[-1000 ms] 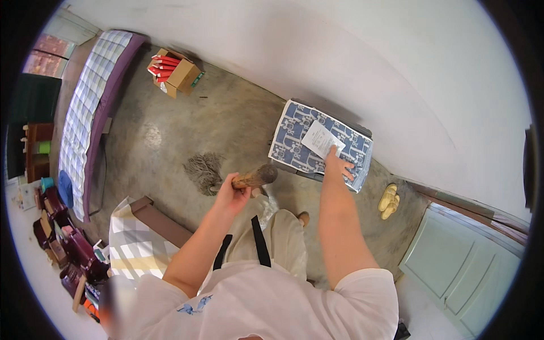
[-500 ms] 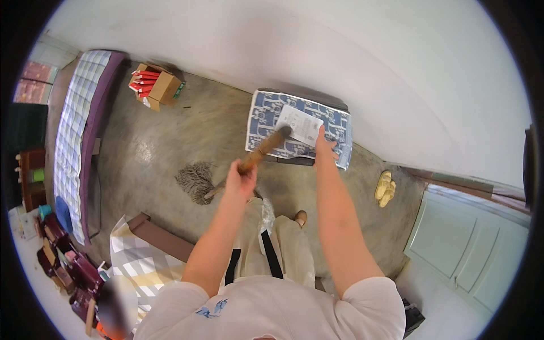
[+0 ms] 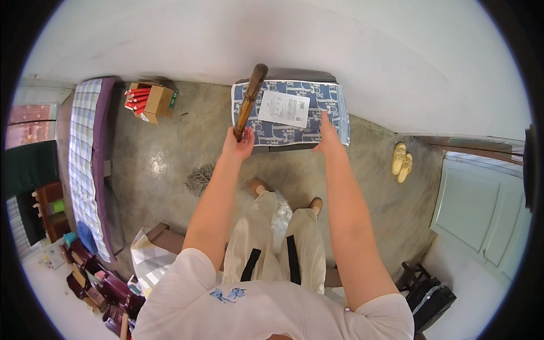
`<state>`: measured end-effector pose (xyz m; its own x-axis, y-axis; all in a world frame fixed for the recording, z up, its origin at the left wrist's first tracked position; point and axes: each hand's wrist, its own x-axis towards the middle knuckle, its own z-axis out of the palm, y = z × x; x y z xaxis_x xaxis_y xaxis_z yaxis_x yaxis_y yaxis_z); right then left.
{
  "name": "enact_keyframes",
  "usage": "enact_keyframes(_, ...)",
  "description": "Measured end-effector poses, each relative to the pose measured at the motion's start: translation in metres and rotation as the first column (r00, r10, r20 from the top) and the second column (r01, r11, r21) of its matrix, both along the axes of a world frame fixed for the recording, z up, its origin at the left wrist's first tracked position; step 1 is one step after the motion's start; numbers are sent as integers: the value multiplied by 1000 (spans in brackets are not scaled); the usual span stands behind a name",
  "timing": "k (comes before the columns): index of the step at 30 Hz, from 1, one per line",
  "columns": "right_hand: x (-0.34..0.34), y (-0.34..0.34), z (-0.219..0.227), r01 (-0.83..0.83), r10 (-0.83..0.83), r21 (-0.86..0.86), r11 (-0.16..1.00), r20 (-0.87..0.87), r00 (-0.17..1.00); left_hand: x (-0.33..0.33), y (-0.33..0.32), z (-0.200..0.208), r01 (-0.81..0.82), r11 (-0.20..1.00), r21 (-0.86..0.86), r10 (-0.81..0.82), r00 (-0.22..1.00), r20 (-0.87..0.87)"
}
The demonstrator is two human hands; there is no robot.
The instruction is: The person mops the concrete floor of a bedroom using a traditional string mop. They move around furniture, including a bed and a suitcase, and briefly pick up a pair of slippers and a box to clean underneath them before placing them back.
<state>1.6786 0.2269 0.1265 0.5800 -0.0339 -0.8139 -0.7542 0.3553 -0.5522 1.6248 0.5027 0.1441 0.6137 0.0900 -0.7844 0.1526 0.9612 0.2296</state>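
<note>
My left hand is wrapped round the wooden handle of a mop, whose dark rounded end tilts up toward the wall. The mop's grey string head rests on the floor, partly hidden by my left forearm. Nothing is in my right hand; its fingers are apart, by the right front side of a low stand covered with a blue and white patterned cloth. Whether it touches the cloth I cannot tell. On that cloth lies a flat white printed packet, between my hands.
A cardboard box with red packages stands by the wall. Left is a bed with a checked cover. Yellow slippers lie at right, before a pale green cabinet. A black chair stands behind on the right.
The mop handle has swung leftward and more upright with my left hand. My right hand, earlier at the packet's edge, is now apart from it. The packet lies flatter and further left on the cloth.
</note>
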Motion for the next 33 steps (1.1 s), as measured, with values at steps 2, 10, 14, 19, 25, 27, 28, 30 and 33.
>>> enact_keyframes(2,-6,-4,1,13,-14,41,999,8,1000,-24,-2,-7,65,995,-81,-66,998,-14)
enact_keyframes(10,-12,-6,3,-24,20,97,995,44,999,-29,-47,-11,11,1000,14,-11,1000,11)
enact_keyframes(14,-15,-16,0,6,-12,109,994,48,999,-30,-63,-15,-36,999,-5,36,999,38)
enact_keyframes(19,-20,-16,1,11,-21,169,986,57,998,-31,-32,-13,-224,974,-26,225,950,218)
enact_keyframes(25,-24,0,-22,-112,115,-34,993,100,988,-3,5,5,-137,990,-7,137,976,170)
enact_keyframes(27,-23,10,-32,-181,208,-275,944,71,976,12,4,4,-122,992,-24,125,978,167)
enact_keyframes(28,-24,12,-36,-191,220,-294,937,70,973,18,4,2,-124,992,-6,123,975,184)
enact_keyframes(30,-28,16,-46,-210,244,-333,919,66,967,32,5,-2,-126,992,3,123,971,203)
enact_keyframes(33,-60,50,-3,-446,587,-690,570,-38,808,40,32,-5,-173,985,-1,171,968,183)
